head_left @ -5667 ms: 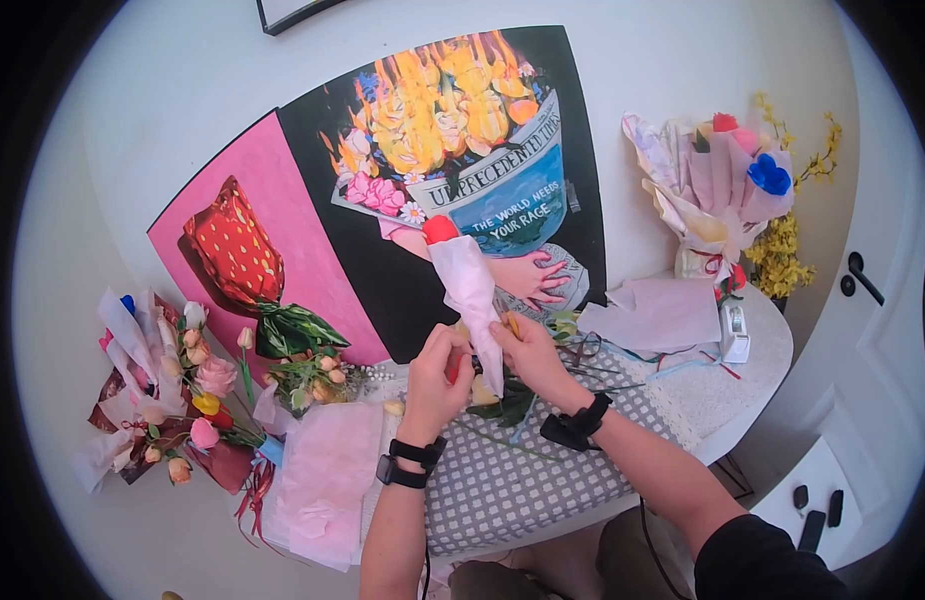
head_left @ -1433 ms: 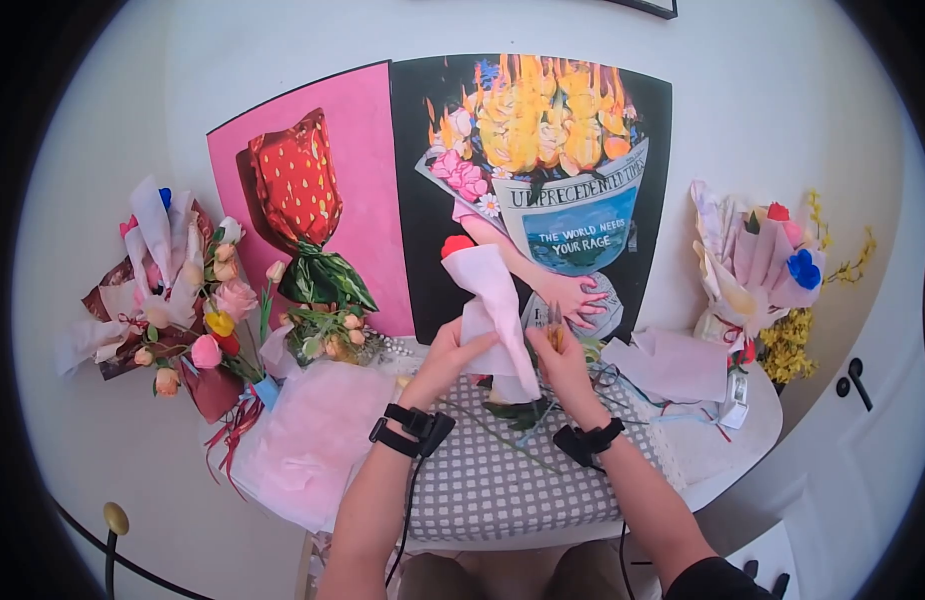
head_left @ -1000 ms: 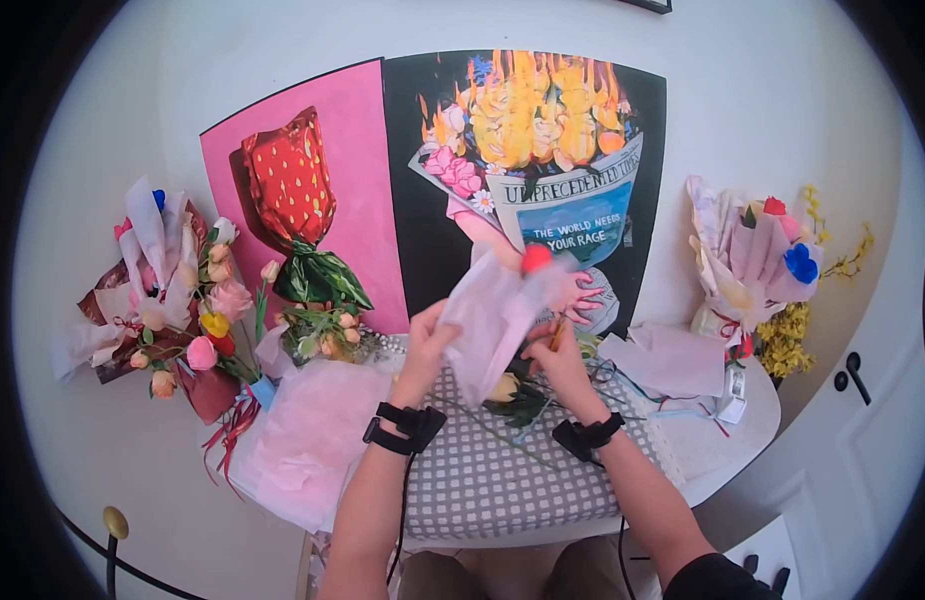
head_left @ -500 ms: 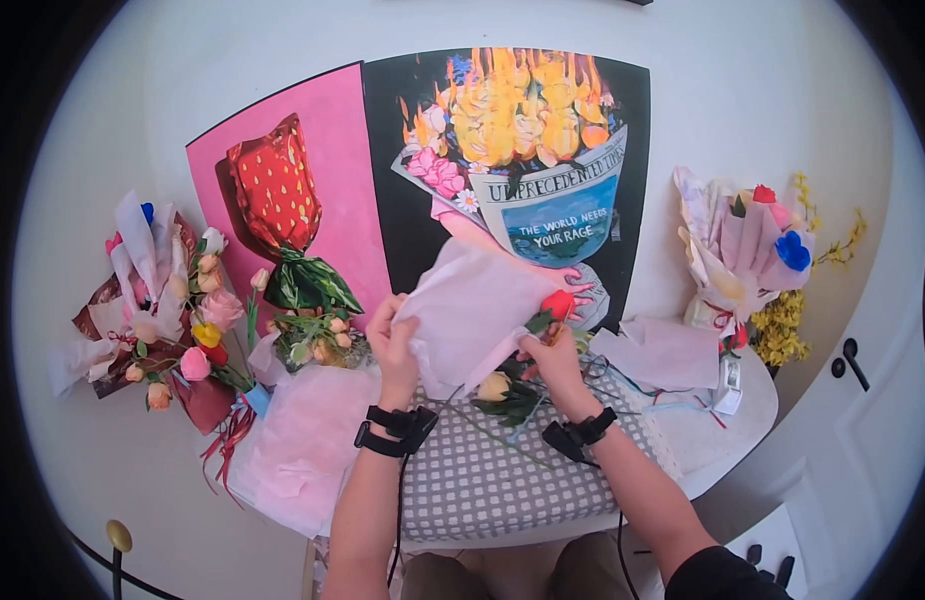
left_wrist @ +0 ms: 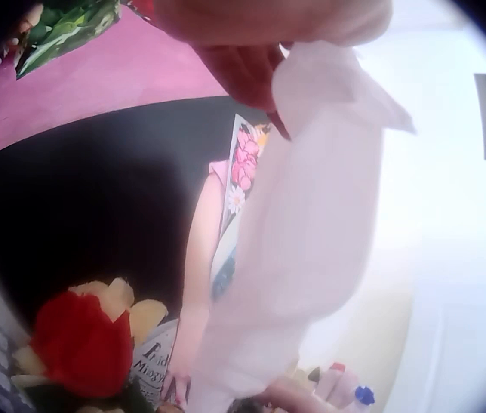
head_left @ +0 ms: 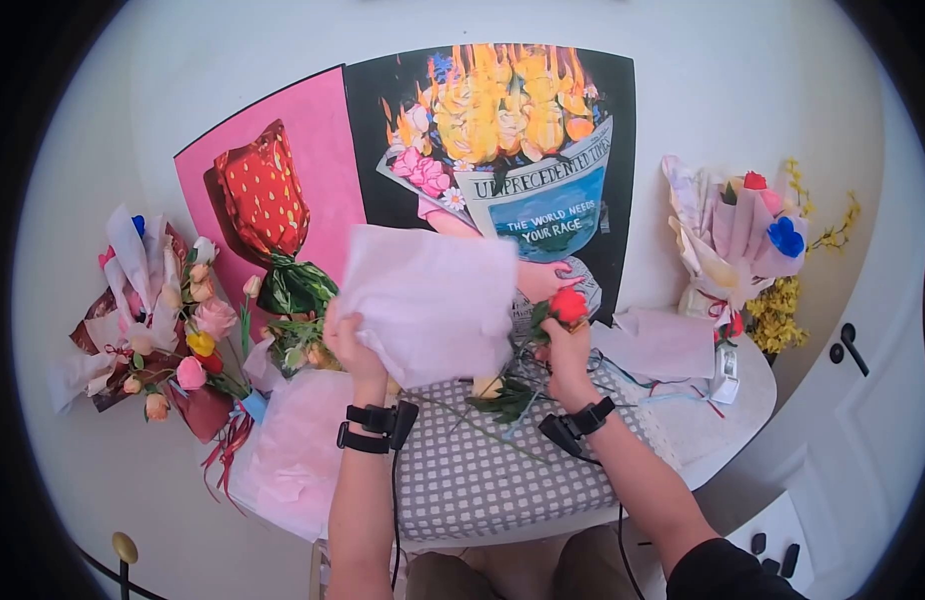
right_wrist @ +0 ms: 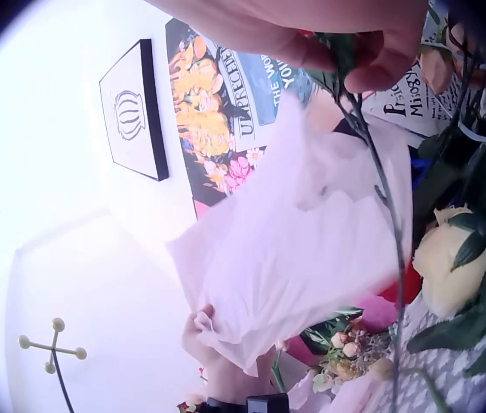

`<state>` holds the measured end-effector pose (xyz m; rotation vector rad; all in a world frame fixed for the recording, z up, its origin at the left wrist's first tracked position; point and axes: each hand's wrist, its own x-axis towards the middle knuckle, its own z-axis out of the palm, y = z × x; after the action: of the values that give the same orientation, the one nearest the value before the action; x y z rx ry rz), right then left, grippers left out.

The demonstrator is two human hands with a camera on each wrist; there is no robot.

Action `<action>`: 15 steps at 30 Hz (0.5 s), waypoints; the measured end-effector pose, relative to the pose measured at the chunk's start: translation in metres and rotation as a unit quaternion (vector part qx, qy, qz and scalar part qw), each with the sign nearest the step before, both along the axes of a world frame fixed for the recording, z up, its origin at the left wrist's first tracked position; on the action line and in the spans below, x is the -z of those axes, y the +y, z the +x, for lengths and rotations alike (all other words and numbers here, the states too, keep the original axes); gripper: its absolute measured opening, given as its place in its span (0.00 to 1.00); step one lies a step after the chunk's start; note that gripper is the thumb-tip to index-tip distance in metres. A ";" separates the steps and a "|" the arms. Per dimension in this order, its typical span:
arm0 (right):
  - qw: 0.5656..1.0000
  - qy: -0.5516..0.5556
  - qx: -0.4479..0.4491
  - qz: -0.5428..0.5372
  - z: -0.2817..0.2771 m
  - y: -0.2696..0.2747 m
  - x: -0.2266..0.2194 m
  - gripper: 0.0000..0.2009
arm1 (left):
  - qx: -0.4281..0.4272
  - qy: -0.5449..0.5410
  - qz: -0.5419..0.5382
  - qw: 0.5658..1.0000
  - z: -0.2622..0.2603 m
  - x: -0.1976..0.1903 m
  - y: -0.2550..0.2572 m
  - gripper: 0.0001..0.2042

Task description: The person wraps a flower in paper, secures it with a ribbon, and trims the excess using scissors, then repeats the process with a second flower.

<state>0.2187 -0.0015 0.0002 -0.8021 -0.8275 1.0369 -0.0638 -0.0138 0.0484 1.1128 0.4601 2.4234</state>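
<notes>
Up in front of the pictures, my left hand (head_left: pixel 351 345) grips one edge of a pale pink sheet of wrapping paper (head_left: pixel 428 305), which hangs spread out to its right. My right hand (head_left: pixel 570 358) pinches a red rose (head_left: pixel 569 305) just under its bloom. In the right wrist view the thin green stem (right_wrist: pixel 382 185) runs down from the fingertips, passing in front of the paper. A cream rose (right_wrist: pixel 454 262) with dark leaves lies below that hand on the checked cloth (head_left: pixel 503 490). The left wrist view shows the paper (left_wrist: pixel 303 232) dangling from the left fingers.
More pink paper (head_left: pixel 298 450) is stacked on the left of the table. Wrapped bouquets stand at the left (head_left: pixel 143 330) and right (head_left: pixel 728 240). A tape dispenser (head_left: pixel 726 375) sits beside another sheet (head_left: pixel 668 342) and ribbons. Two pictures (head_left: pixel 493 180) lean against the wall behind.
The paper was rolled around the red rose earlier. It has come off and opened out, carried left by my left hand, while the bare rose stays in my right hand.
</notes>
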 end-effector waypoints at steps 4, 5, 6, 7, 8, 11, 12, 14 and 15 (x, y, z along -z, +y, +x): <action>0.991 0.071 0.101 0.054 0.004 -0.016 -0.027 0.17 | -0.038 -0.046 -0.019 0.998 -0.014 -0.002 -0.001 0.13; 0.986 0.101 0.105 0.078 0.004 -0.022 -0.035 0.17 | -0.027 -0.024 -0.023 0.999 -0.014 0.000 0.003 0.14; 0.980 0.135 0.107 0.100 0.006 -0.020 -0.036 0.15 | -0.017 -0.003 -0.026 1.000 -0.015 0.002 0.006 0.14; 0.980 0.135 0.107 0.099 0.011 -0.014 -0.033 0.15 | -0.018 -0.003 -0.027 0.999 -0.014 0.008 0.013 0.14; 0.973 0.162 0.105 0.127 0.017 -0.007 -0.029 0.13 | -0.022 0.014 -0.049 0.998 -0.011 0.014 0.018 0.13; 0.963 0.196 0.099 0.159 0.024 -0.005 -0.030 0.10 | 0.016 0.108 -0.091 0.990 0.007 0.012 0.007 0.11; 0.959 0.203 0.107 0.168 0.025 -0.006 -0.033 0.09 | 0.059 0.185 -0.108 0.975 0.013 0.009 0.002 0.09; 0.956 0.208 0.112 0.177 0.028 -0.007 -0.034 0.08 | 0.094 0.225 -0.123 0.962 0.017 0.016 0.009 0.08; 0.955 0.213 0.105 0.176 0.030 -0.006 -0.034 0.08 | 0.126 0.264 -0.138 0.946 0.017 0.020 0.012 0.06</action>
<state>0.2488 -0.0075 0.0339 -0.3329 -0.5190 0.8002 -0.0466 -0.0021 0.0289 1.5777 0.7443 1.7575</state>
